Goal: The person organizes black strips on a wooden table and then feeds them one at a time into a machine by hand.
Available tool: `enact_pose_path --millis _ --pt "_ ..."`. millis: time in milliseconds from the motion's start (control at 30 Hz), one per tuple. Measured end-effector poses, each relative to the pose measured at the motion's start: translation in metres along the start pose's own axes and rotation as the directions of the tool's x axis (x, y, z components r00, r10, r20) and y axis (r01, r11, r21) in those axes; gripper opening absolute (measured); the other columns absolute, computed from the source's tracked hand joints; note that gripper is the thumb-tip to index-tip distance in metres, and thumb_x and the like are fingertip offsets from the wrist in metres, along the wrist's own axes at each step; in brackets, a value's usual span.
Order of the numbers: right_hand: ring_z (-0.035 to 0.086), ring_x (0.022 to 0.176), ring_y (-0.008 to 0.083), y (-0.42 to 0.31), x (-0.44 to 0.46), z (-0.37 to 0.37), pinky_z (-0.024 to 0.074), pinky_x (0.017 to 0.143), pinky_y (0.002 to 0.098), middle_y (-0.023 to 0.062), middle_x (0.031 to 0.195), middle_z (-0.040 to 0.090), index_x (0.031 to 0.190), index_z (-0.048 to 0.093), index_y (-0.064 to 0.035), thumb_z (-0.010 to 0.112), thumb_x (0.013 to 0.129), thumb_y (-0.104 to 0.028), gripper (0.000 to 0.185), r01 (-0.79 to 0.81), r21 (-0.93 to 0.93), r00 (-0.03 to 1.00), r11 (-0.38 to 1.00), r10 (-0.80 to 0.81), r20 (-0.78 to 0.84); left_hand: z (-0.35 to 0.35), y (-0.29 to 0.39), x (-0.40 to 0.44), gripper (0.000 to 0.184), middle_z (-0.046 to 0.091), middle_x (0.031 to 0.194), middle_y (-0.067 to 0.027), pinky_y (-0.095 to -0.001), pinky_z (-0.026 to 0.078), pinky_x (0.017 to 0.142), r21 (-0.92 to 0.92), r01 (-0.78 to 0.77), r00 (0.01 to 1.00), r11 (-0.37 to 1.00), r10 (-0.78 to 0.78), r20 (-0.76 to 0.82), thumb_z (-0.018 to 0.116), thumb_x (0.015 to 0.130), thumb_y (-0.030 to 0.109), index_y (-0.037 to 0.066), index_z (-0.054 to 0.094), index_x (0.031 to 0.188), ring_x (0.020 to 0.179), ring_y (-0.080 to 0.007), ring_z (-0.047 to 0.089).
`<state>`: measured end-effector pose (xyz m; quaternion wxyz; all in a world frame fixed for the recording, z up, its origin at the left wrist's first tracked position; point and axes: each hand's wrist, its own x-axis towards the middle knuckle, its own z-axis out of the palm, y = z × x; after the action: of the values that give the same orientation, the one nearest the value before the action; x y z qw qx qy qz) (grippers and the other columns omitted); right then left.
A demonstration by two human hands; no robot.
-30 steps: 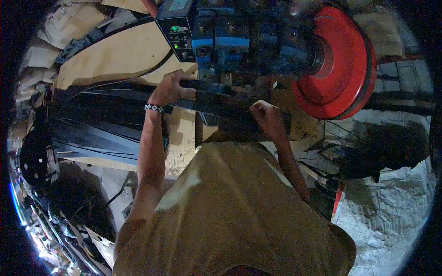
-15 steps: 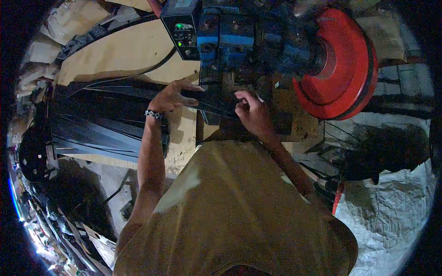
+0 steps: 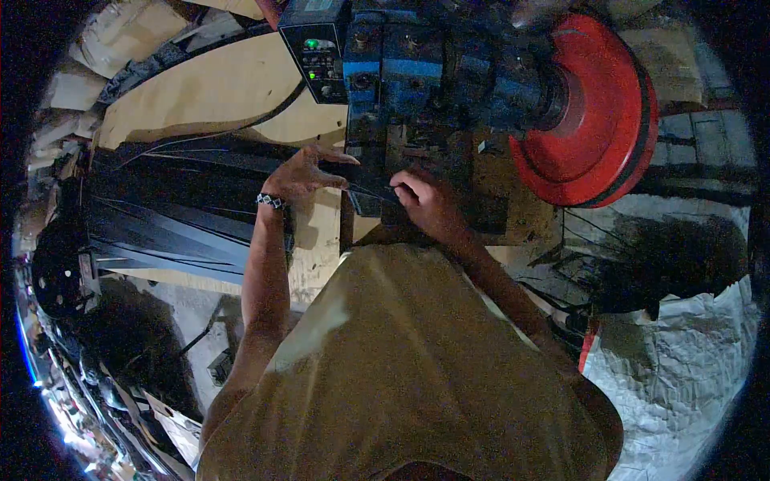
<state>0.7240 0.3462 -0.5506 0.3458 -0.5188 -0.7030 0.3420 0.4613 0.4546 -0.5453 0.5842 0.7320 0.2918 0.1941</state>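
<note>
My left hand (image 3: 309, 172), with a patterned bracelet (image 3: 270, 200) at the wrist, is beside the front of the blue machine (image 3: 409, 68). Its thumb and fingers are spread apart, pointing right. A thin dark strip (image 3: 369, 191) runs from near the left thumb tip to my right hand (image 3: 427, 207). The right fingers are curled and pinched together on the strip's right end. Left of my left hand lies a bundle of long dark strips (image 3: 176, 208), on a wooden bench top (image 3: 317, 240). Whether the left hand touches the strip is hard to see in the dim light.
A large red wheel-shaped guard (image 3: 593, 120) sits at the machine's right. A control box (image 3: 317, 68) with green lights is at its left. A dark cable (image 3: 277, 116) crosses the bench. Crumpled white sacking (image 3: 682, 377) lies at lower right.
My right hand has moved left and closed more tightly, nearer to my left hand. The left hand has shifted slightly, with its fingers still apart.
</note>
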Motion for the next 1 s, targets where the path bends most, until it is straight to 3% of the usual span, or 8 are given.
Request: enact_pose_path --millis 167,267,400,600,700,800,933,1000 --pt "0.062 0.088 0.0343 0.017 0.002 0.004 0.0505 0.076 0.0390 0.0145 0.095 0.059 0.097 0.060 -0.0026 0.060 0.089 -0.006 0.008 0.168 -0.172 0.985 0.971 -0.160 0.056 -0.017 -0.030 0.009 0.052 0.067 0.119 -0.0142 -0.0391 0.045 0.103 0.255 -0.390 0.918 0.885 0.351 0.185 0.085 0.069 0.026 0.009 0.070 0.116 0.114 -0.0277 0.061" --pt "0.060 0.084 0.0359 0.020 0.003 0.002 0.0492 0.074 0.0403 0.0147 0.092 0.057 0.095 0.055 -0.0026 0.057 0.091 -0.005 0.005 0.156 -0.159 0.982 0.975 -0.136 0.127 -0.011 -0.014 0.003 0.054 0.068 0.118 -0.0144 -0.0391 0.045 0.102 0.174 -0.169 0.983 0.970 0.153 0.105 0.085 0.068 0.030 0.010 0.070 0.116 0.112 -0.0273 0.061" --pt "0.058 0.081 0.0352 0.000 0.003 -0.007 0.0473 0.074 0.0395 0.0149 0.088 0.054 0.097 0.049 -0.0032 0.051 0.095 -0.007 0.005 0.080 -0.272 0.979 0.959 -0.024 0.204 -0.012 -0.022 0.002 0.054 0.068 0.116 -0.0139 -0.0393 0.045 0.102 0.201 -0.219 0.975 0.955 0.204 0.094 0.085 0.069 0.032 0.009 0.071 0.115 0.112 -0.0268 0.061" --pt "0.058 0.084 0.0220 0.014 -0.005 -0.013 0.0463 0.079 0.0347 0.0068 0.094 0.055 0.102 0.049 -0.0054 0.048 0.102 -0.015 0.010 -0.028 0.221 0.973 0.975 -0.024 0.229 -0.015 -0.013 0.010 0.054 0.070 0.112 -0.0132 -0.0389 0.046 0.099 0.116 -0.240 0.963 0.964 0.221 0.156 0.085 0.069 0.029 0.005 0.070 0.115 0.110 -0.0259 0.062" --pt "0.055 0.088 0.0153 0.005 -0.010 -0.032 0.0465 0.077 0.0332 0.0032 0.098 0.056 0.106 0.050 -0.0056 0.049 0.103 -0.018 0.013 -0.161 0.262 0.935 0.951 0.063 0.348 -0.017 -0.008 0.005 0.052 0.070 0.112 -0.0114 -0.0370 0.048 0.097 0.016 0.124 0.987 0.992 -0.125 0.104 0.085 0.069 0.023 0.004 0.070 0.115 0.107 -0.0228 0.063" --pt "0.055 0.088 0.0126 0.007 -0.018 -0.045 0.0474 0.075 0.0337 0.0033 0.100 0.057 0.105 0.052 -0.0047 0.050 0.102 -0.019 0.015 -0.182 0.674 0.976 0.716 0.051 0.210 -0.025 -0.011 -0.004 0.049 0.070 0.112 -0.0087 -0.0342 0.050 0.093 -0.014 0.274 0.962 0.962 -0.274 0.002 0.085 0.069 0.016 0.005 0.070 0.115 0.104 -0.0191 0.064" --pt "0.059 0.084 0.0161 0.035 -0.041 -0.091 0.0488 0.074 0.0356 0.0056 0.091 0.060 0.097 0.054 -0.0027 0.057 0.095 -0.017 0.015 -0.251 0.093 0.951 0.964 0.227 0.209 -0.037 0.016 -0.015 0.045 0.069 0.114 -0.0063 -0.0328 0.052 0.090 0.066 0.131 0.971 0.989 -0.115 -0.211 0.084 0.072 0.009 0.005 0.071 0.114 0.104 -0.0171 0.064" --pt "0.061 0.081 0.0183 0.025 -0.047 -0.112 0.0493 0.074 0.0363 0.0076 0.085 0.060 0.094 0.055 -0.0015 0.061 0.090 -0.016 0.016 -0.305 -0.165 0.905 0.938 0.339 0.258 -0.056 -0.011 -0.032 0.044 0.066 0.120 -0.0110 -0.0359 0.052 0.093 -0.228 -0.005 0.958 0.974 -0.061 -0.281 0.076 0.083 0.016 0.004 0.064 0.125 0.108 -0.0205 0.063"
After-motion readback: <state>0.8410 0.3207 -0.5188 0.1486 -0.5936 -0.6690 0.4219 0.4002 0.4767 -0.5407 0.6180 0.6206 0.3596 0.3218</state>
